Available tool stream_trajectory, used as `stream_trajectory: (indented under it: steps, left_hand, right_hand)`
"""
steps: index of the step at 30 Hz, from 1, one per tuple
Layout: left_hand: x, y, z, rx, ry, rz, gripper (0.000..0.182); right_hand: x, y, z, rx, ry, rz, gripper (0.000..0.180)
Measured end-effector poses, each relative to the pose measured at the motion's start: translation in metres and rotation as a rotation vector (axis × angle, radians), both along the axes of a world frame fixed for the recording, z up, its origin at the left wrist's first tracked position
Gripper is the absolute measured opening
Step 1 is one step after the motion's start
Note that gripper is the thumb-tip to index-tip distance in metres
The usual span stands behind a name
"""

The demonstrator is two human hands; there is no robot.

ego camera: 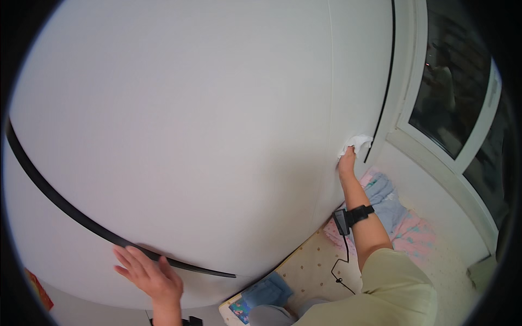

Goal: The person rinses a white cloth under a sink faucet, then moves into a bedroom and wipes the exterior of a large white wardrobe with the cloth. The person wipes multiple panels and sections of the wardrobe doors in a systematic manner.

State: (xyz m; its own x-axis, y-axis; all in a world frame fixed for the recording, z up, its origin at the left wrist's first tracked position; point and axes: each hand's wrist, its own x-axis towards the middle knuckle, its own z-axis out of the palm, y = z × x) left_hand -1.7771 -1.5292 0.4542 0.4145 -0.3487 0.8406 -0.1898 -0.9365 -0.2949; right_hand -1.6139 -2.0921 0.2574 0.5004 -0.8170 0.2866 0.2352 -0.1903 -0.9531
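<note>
A large white panel (204, 122) fills most of the view, with a long black strip (81, 216) curving across its lower left and a thinner black strip (387, 89) near its right side. My right hand (347, 161) presses a crumpled white cloth or tissue (359, 142) against the panel, just left of the lower end of the thin strip. At the lower left my left hand (151, 273) holds nothing; its fingers are spread beside the thick black strip. Whether they touch it, I cannot tell. A black device (344, 220) is strapped around my right forearm, with a cable hanging from it.
Below the panel lies a cream patterned mattress or mat (308, 265) with folded blue fabric (267, 289) on it. Pink and blue bedding (387, 203) is bunched near my right arm. A white-framed window (458, 159) with dark glass stands at the right. Something red (38, 289) shows at the far left.
</note>
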Motion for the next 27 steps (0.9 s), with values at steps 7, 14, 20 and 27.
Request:
stream_trajectory:
  steps: [7, 14, 20, 27]
  left_hand:
    - [-0.005, 0.003, -0.005, -0.033, 0.105, -0.143, 0.063]
    - [-0.035, 0.012, 0.030, 0.134, 0.302, 0.009, 0.068]
    - [-0.055, 0.046, 0.134, 0.028, 0.432, 0.042, 0.074]
    - [-0.023, 0.029, 0.262, -0.074, 0.088, -0.031, 0.078]
  right_hand:
    - [-0.012, 0.018, 0.045, 0.828, -0.018, -0.070, 0.058]
    - [-0.029, 0.166, 0.213, 0.056, -0.033, -0.199, 0.061]
    - [-0.020, 0.161, 0.168, 0.479, -0.208, -0.225, 0.064]
    - [-0.002, 0.127, 0.101, 0.508, 0.414, -0.082, 0.068]
